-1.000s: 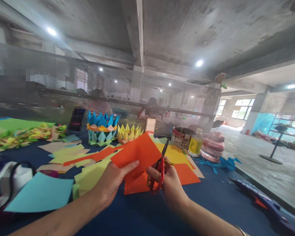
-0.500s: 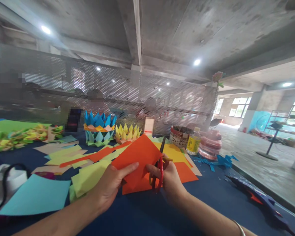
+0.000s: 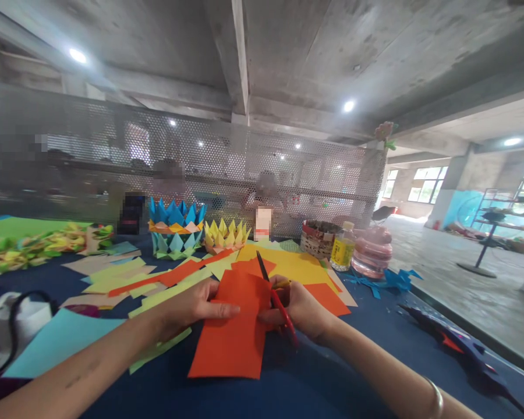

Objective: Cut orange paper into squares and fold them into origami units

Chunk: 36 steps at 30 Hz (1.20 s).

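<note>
My left hand (image 3: 198,305) grips a sheet of orange paper (image 3: 227,349) between thumb and fingers, its lower end hanging toward me over the blue tablecloth. In my right hand (image 3: 305,308) are red-handled scissors (image 3: 283,311), their dark blades pointing up and to the left past the sheet's right edge. The right fingertips come close to that edge; whether they touch it I cannot tell. Beyond the sheet lies another orange piece (image 3: 250,266) on a yellow sheet (image 3: 294,265), and more orange paper (image 3: 329,298) rests right of my right hand.
Folded-paper crowns, one blue-topped (image 3: 177,212) and one yellow (image 3: 227,237), stand at the back. Right of them are a woven basket (image 3: 318,240), a yellow-labelled bottle (image 3: 343,254) and a pink jar (image 3: 372,254). A glue gun (image 3: 456,343) lies far right, a light-blue sheet (image 3: 65,343) left.
The orange sheet has turned from a raised diamond-like tilt to lying lengthwise toward me, lower down. The scissors' blades have dropped and swung left. Both hands still hold their things.
</note>
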### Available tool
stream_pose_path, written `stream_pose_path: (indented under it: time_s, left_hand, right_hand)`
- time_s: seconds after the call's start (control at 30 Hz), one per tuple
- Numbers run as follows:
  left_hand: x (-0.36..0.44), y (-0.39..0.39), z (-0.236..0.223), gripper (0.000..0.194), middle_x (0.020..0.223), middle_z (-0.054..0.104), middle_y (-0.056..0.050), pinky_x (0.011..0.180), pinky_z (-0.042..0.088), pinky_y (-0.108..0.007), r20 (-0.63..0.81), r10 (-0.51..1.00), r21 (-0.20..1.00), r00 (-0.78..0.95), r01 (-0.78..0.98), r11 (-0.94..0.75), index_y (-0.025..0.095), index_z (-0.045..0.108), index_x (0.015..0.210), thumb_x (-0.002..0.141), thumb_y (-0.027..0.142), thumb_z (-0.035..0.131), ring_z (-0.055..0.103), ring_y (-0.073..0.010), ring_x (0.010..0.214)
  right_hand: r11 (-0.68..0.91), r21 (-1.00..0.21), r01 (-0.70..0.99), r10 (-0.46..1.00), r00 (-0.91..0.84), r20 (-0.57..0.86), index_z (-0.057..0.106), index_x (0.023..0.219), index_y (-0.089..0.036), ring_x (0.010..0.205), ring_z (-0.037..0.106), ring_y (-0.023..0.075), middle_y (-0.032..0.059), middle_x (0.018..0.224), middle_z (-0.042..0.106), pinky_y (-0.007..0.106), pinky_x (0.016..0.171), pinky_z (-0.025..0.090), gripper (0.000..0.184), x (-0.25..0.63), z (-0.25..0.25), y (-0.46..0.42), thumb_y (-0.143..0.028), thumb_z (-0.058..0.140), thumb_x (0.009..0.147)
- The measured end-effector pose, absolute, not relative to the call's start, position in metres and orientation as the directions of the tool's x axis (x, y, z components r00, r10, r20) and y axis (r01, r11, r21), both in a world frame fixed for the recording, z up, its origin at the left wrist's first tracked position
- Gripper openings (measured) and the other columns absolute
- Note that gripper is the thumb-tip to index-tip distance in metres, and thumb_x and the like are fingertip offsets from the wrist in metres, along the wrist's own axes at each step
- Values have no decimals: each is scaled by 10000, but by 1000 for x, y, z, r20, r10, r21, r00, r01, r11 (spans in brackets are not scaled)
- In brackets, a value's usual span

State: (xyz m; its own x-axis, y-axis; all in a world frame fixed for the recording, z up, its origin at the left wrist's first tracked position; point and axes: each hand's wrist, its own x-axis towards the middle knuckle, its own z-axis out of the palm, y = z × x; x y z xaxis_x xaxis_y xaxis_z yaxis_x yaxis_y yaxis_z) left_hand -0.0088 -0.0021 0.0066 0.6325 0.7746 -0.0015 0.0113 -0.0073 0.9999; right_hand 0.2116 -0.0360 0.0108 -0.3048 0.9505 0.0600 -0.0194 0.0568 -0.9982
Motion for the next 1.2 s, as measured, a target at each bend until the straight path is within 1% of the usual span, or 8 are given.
stream_pose_path:
  time_s: [0.17,0.37,0.63,0.73,0.87,0.97,1.07,1.2]
  left_hand:
    - [-4,-2,-1,436,961,777,-149,718,566,-304,51,798,998,601,-55,-23,151,782,911,591,435,865,741,-282,814]
    - [-3,-5,-2,382,914,784,-105,698,565,-296,1,789,997,615,-64,48,176,774,893,596,394,874,737,-260,792]
    - [4,-8,-6,454,1023,774,-110,789,561,-323,26,822,995,570,-94,33,192,759,1009,615,389,870,730,-283,917]
    - [5,-6,-6,416,1013,778,-93,782,564,-314,65,850,987,522,-157,21,198,750,1024,650,347,856,734,-264,902]
    - [4,-1,-4,304,936,790,-80,730,576,-307,64,905,968,420,-248,46,196,762,924,668,336,846,743,-241,806]
    - [4,0,-2,296,948,788,-84,755,585,-333,87,931,949,354,-313,30,180,756,900,657,320,853,743,-249,809]
    - [4,-2,1,296,868,792,-68,749,590,-334,106,947,932,303,-363,12,169,751,889,651,309,858,740,-237,756]
    - [6,-6,5,295,861,793,-54,733,584,-321,119,958,915,261,-404,-3,168,754,882,650,319,854,740,-249,769]
  right_hand:
    - [77,-996,-36,943,-322,85,524,812,-187,467,541,72,-84,602,635,183,478,432,516,213,7,-35,-252,908,473]
    - [89,-996,-30,945,-313,94,533,830,-185,512,592,94,-66,641,665,208,528,481,530,215,8,-34,-258,913,468]
    - [113,-993,-26,947,-300,116,506,841,-197,507,569,85,-84,637,614,198,498,446,565,212,8,-36,-331,921,482]
    - [163,-986,-28,964,-207,166,485,897,-207,496,543,83,-87,632,575,197,480,438,546,210,7,-36,-404,883,580]
    - [191,-981,-35,974,-118,194,472,911,-215,457,475,68,-78,659,530,187,420,378,491,208,9,-39,-562,756,712]
    - [169,-986,-5,977,-132,169,474,785,-196,472,428,55,-73,620,462,185,450,351,470,206,9,-41,-640,629,792]
    - [129,-991,28,978,-170,122,442,722,-198,475,392,56,-68,616,438,201,466,330,510,203,7,-44,-685,570,802]
    - [213,-945,247,964,-208,163,407,721,-222,483,422,99,-60,551,440,243,501,361,534,201,7,-50,-740,494,815]
